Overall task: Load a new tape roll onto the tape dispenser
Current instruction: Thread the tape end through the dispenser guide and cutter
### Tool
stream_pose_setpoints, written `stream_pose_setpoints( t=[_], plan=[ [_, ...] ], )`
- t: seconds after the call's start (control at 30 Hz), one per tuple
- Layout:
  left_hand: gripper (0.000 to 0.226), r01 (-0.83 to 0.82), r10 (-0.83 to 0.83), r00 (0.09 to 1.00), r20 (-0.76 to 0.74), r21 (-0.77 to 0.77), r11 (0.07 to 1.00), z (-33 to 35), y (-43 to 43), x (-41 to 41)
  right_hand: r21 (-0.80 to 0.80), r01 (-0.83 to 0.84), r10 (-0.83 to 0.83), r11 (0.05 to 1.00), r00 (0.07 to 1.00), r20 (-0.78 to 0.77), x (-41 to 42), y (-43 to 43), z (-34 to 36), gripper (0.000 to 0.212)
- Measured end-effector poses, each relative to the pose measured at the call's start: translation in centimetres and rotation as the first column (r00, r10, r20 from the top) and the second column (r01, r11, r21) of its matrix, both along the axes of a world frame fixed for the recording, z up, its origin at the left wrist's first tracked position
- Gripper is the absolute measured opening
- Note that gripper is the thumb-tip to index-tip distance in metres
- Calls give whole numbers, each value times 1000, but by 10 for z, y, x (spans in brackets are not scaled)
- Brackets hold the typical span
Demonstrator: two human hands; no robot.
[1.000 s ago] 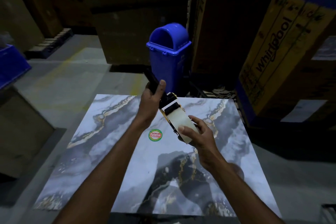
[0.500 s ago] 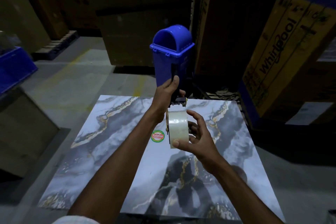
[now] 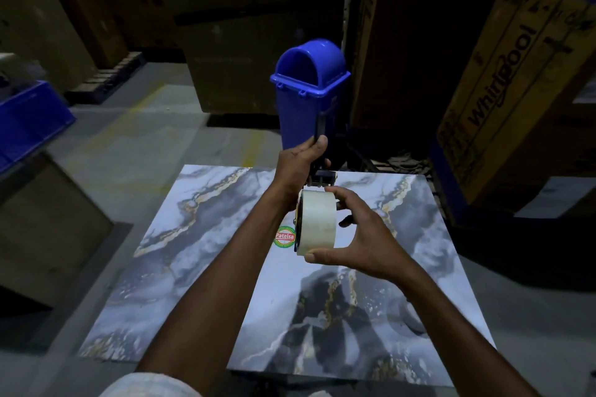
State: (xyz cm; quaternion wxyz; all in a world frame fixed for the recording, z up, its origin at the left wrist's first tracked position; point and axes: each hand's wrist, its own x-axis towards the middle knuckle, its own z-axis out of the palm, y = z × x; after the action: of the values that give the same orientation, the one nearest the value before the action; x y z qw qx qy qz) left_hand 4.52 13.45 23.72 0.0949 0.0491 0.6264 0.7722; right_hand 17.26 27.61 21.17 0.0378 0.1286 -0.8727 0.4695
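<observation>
Blue swing-lid bin (image 3: pixel 310 97) stands on the floor behind the marble-top desk (image 3: pixel 206 267); can't see what's inside. Blue crate (image 3: pixel 29 119) far left, contents not visible. Tape dispenser (image 3: pixel 319 167) is held above the desk, long axis running away from the person, black handle pointing toward the bin. Left hand (image 3: pixel 298 167) is clenched round the handle. Tape roll (image 3: pixel 316 222) sits edge-on at the dispenser's near end, right hand (image 3: pixel 358 235) fingers (image 3: pixel 342 195) grasping its rim.

The tape roll (image 3: pixel 317 222) is pale cream, on a black dispenser (image 3: pixel 321 151). The tabletop (image 3: pixel 200 255) is grey-white marble with gold veins and a red-green sticker (image 3: pixel 285 236). Far off stands a blue bin (image 3: pixel 309 90).
</observation>
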Motion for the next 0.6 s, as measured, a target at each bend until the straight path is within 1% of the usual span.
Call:
stream_pose_setpoints(
  t=[0.07, 0.17, 0.23, 0.3, 0.37, 0.43, 0.47, 0.53, 0.6],
  plan=[
    [30, 8, -8, 1000, 0, -18, 1000, -1, -2, -1, 10, -8, 8, 1000, 1000, -12, 0, 2, 6, 103],
    [31, 7, -8, 1000, -11, -69, 998, -1, -4, -2, -26, 2, -3, 1000, 999, -46, -3, 3, 18, 84],
    [33, -14, 15, 1000, 11, -75, 997, -2, -4, -4, -18, -40, 39, 999, 999, -21, -6, 4, 26, 81],
    [32, -42, 48, 996, 76, -72, 997, -3, -4, -8, -31, -112, 113, 993, 992, 62, -9, 5, 31, 88],
    [39, -46, 58, 986, 158, -79, 996, -4, -5, -11, -105, -144, 160, 984, 974, 163, -13, 7, 34, 89],
    [51, -49, 71, 972, 224, -103, 993, -6, -5, -14, -201, -152, 200, 968, 947, 249, -18, 7, 37, 77],
    [53, -52, 82, 963, 257, -121, 991, -7, -5, -16, -235, -152, 217, 960, 935, 281, -21, 7, 38, 71],
    [51, -40, 91, 940, 329, -156, 987, -6, -4, -19, -315, -137, 247, 939, 907, 340, -28, 7, 40, 62],
    [43, 20, 61, 913, 404, -192, 981, -4, -4, -19, -394, -111, 276, 912, 877, 394, -36, 8, 42, 58]
  ],
)
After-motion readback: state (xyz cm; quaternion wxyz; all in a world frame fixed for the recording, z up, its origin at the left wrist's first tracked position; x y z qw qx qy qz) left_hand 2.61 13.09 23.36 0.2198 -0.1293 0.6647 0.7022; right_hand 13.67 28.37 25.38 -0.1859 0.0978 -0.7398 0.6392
